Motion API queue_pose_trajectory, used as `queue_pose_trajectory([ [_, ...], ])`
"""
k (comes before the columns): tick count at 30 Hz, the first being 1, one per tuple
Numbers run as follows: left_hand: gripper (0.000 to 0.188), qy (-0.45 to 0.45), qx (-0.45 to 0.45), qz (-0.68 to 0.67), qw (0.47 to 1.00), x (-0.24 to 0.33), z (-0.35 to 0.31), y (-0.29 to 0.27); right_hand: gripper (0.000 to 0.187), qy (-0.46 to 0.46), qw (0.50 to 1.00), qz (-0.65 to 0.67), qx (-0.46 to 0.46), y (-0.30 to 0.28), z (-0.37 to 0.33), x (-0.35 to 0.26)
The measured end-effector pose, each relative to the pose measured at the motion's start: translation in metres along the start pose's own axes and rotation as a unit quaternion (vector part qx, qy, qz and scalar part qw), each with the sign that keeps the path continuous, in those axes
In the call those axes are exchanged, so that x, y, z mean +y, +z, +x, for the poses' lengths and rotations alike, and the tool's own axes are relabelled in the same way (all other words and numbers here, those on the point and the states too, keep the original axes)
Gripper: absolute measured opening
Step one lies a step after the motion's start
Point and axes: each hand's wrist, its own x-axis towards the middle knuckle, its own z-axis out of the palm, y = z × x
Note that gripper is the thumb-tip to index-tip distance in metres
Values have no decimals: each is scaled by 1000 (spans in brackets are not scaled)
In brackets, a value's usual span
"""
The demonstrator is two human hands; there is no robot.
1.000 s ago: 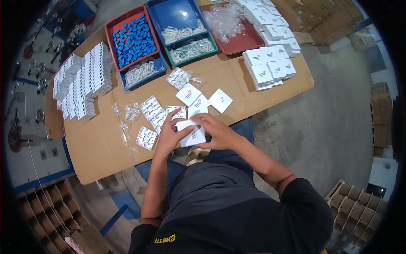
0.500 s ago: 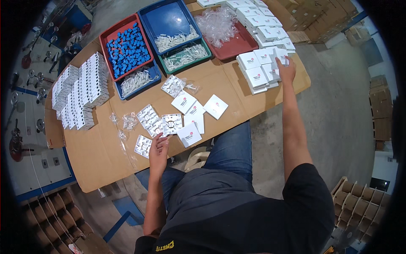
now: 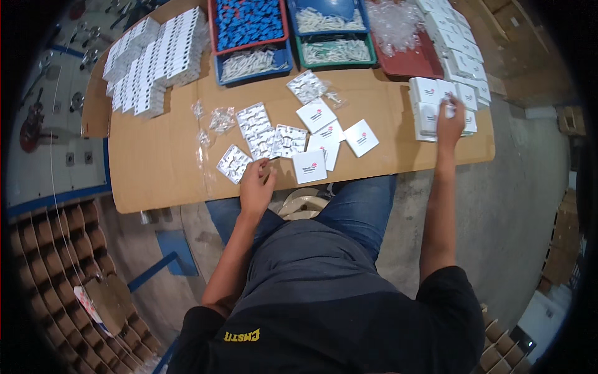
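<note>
My right hand reaches over a stack of white square cover plates at the table's right. Its thumb and fingertips are apart and rest on the plates; the palm hides part of them. My left hand hovers at the table's near edge, fingers loosely bent and apart, holding nothing. Closest to it lies a white wall box with its inside facing up. More such open boxes lie beyond it. Loose white plates with a red mark, one near the edge and another further right, lie mid-table.
Trays line the far side: a red one with blue parts, blue and green ones with white pieces, and a red one under clear plastic bags. Tall rows of white boxes stand far left. Small clear bags lie left of centre.
The view has turned and shifted, so the table sits higher and straighter. My right hand has moved from the stack's right side toward its nearer middle. My left hand stays near the same open boxes.
</note>
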Motion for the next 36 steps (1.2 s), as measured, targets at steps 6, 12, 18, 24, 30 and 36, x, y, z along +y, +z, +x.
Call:
queue_pose_trajectory([
  [6, 45, 1, 47, 15, 999, 32, 33, 13, 60, 49, 925, 160, -341, 26, -171, -201],
  [12, 56, 38, 56, 124, 990, 15, 56, 33, 100, -63, 896, 7, -440, 31, -204, -256],
  [18, 45, -22, 28, 13, 999, 25, 62, 27, 93, -30, 889, 116, -441, 37, -201, -242],
  [24, 29, -75, 17, -191, 978, 40, 64, 11, 88, -33, 898, 231, -374, 23, -179, -232],
  [30, 25, -91, -4, -512, 854, 32, 59, 3, 78, -17, 914, 265, -307, 12, -175, -253],
  [36, 39, -166, -155, -706, 670, 42, 39, -5, 72, -38, 909, 325, -259, 8, -155, -278],
])
